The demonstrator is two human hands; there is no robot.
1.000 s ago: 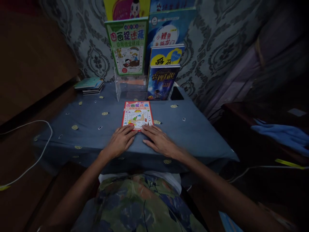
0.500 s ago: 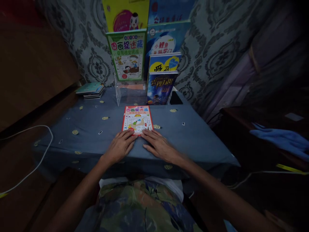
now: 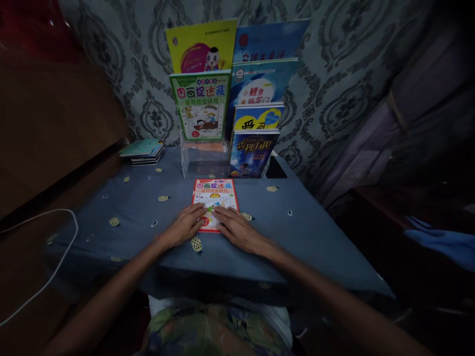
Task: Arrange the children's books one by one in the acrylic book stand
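Observation:
A red-bordered picture book (image 3: 218, 192) lies flat on the cloth-covered table (image 3: 282, 237). My left hand (image 3: 185, 223) rests on its left side, fingers stretched out and lying flat. Over the right side of the cover lies my right hand (image 3: 237, 228), its fingers also extended and slightly spread. The fingertips of both hands come close together near the middle of the cover, hiding part of its picture. Behind the book stands a clear display stand (image 3: 189, 160) with a green-bordered picture book (image 3: 203, 106) on its left side and a dark blue book (image 3: 252, 154) at its right front.
Farther back on the stand are a yellow book (image 3: 200, 42), a light blue book (image 3: 256, 81) and others. A small stack of books (image 3: 143, 150) sits at the back left. A white cable (image 3: 67, 252) hangs at the left; a blue cloth (image 3: 445, 244) lies at the right.
Both hands have slid forward from the book's near edge onto its cover. The camera view has tilted up, so the stand and its books appear lower.

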